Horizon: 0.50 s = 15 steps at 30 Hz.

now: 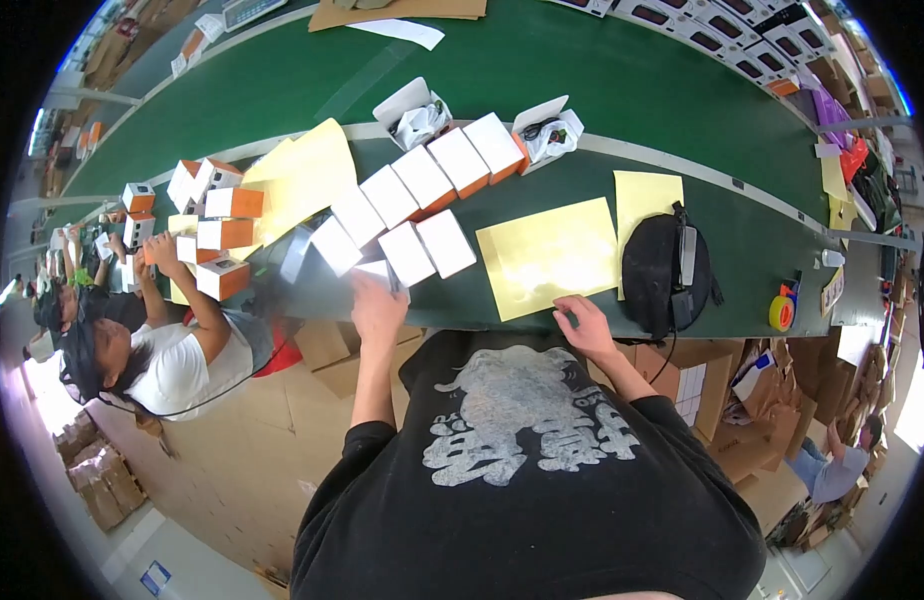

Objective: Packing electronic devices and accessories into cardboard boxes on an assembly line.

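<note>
My left hand (379, 310) is closed on a small white box (375, 270) at the near end of a group of similar boxes; its fingers partly hide it. Beyond it, white boxes with orange sides (390, 195) stand in a slanting double row on the green table. My right hand (584, 326) is empty, fingers loosely bent and apart, at the table's front edge by the lower edge of a yellow sheet (547, 255). Two opened white boxes, one on the left (409, 108) and one on the right (549, 138), show clear plastic bags and dark items inside.
A round black bag (667, 270) lies right of the yellow sheet, and a yellow tape roll (781, 312) is farther right. At left, a co-worker (187, 345) handles more orange-and-white boxes (225, 235). Brown cartons (697, 385) stand below the table's right side.
</note>
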{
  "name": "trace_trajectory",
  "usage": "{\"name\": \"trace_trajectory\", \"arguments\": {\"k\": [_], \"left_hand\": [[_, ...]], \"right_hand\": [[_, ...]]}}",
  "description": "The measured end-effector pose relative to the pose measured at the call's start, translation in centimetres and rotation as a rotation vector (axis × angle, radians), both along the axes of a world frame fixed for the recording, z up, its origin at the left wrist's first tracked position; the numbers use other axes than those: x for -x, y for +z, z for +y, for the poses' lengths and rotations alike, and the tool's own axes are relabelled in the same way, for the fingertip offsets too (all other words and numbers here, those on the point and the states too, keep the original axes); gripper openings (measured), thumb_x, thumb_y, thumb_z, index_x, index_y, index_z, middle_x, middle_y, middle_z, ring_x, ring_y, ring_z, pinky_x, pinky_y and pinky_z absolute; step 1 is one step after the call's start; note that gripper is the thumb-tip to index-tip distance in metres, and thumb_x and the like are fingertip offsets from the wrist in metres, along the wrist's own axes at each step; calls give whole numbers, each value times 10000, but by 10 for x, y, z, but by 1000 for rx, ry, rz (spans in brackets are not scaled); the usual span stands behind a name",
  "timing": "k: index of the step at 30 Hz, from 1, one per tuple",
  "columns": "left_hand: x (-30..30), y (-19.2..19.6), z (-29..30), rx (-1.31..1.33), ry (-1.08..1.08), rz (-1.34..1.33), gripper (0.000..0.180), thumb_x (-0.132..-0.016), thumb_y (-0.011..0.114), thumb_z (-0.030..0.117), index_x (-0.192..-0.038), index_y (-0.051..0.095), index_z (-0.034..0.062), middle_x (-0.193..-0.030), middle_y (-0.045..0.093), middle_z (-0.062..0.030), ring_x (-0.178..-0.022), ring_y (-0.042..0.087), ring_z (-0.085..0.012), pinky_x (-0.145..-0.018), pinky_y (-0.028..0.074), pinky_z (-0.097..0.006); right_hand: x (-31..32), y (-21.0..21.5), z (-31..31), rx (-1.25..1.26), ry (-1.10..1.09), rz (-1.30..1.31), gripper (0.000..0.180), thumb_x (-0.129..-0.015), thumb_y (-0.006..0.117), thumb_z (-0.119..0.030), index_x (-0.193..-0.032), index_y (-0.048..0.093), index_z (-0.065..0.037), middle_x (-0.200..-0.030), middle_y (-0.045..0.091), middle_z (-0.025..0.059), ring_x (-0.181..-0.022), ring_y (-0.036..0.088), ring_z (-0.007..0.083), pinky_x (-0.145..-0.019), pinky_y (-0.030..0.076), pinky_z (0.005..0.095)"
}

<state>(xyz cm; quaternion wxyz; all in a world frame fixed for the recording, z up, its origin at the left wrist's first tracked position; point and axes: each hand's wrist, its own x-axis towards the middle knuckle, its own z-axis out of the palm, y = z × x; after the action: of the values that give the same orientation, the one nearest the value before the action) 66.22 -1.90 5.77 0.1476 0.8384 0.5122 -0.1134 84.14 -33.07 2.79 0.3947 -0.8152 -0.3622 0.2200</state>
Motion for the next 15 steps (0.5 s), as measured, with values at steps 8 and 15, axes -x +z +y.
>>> {"name": "trace_trajectory", "arguments": {"k": [8,15], "left_hand": [[3,-7,-3,-101,-82,-3,850,-736,612,226,-1373,232,-189,-1269,474,-348,-996,618,-427,-804,539,-460],[6,-7,-1,-21,-65,30,873,-756,640,215,-1393,194,-183,-1358,396,-340,-1111,548,-431,-867,516,-450]], "right_hand": [[-39,-13,14,76,-80,56,190,-884,630,-156,-1031,661,-39,-893,670,128,-806,659,253,-723,515,329],[-151,6,106,38,-160,-43,418,-893,605,-183,-1301,516,-153,-875,682,98,-798,662,291,-687,524,390]]}}
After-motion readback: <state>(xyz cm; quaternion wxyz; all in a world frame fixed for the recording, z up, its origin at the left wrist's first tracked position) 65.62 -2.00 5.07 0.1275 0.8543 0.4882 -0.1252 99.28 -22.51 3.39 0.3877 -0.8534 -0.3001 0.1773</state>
